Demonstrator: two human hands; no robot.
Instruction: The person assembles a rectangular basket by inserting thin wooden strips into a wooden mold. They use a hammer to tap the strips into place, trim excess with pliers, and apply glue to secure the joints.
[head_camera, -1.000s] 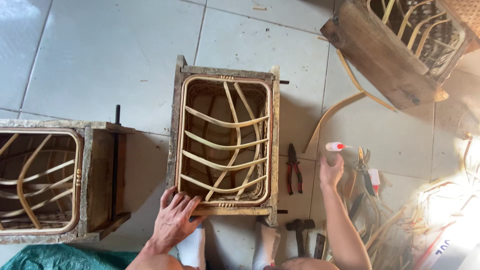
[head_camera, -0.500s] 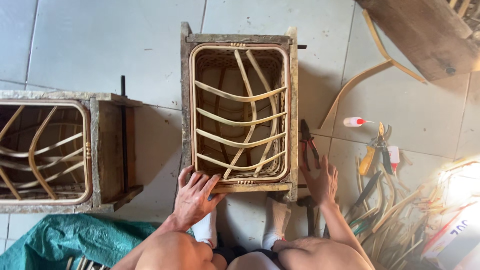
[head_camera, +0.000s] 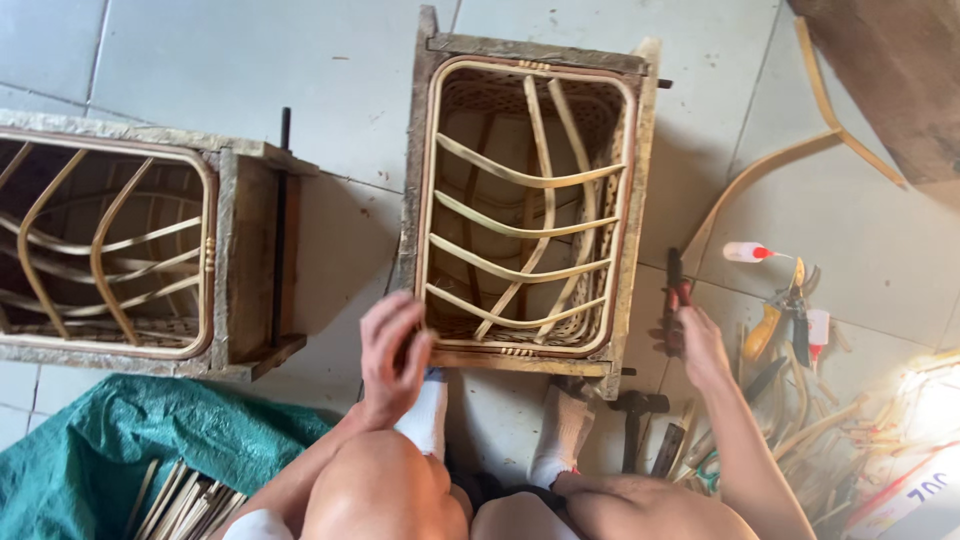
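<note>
Left hand curled, gripping the rectangular woven rattan frame at seven o'clock; right hand closed on red-handled pliers at four.

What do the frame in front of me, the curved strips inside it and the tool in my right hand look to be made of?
Frame: rough, weathered wood, grey-brown, apparently unfinished. Curved strips: pale tan cane, likely rattan, bent smooth and matte. Tool under the right hand: dark metal with red handles, probably plastic-coated pliers. The left hand rests at the frame's near corner.

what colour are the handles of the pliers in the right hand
Red, seen in the head view: pliers gripped by the right hand.
</note>
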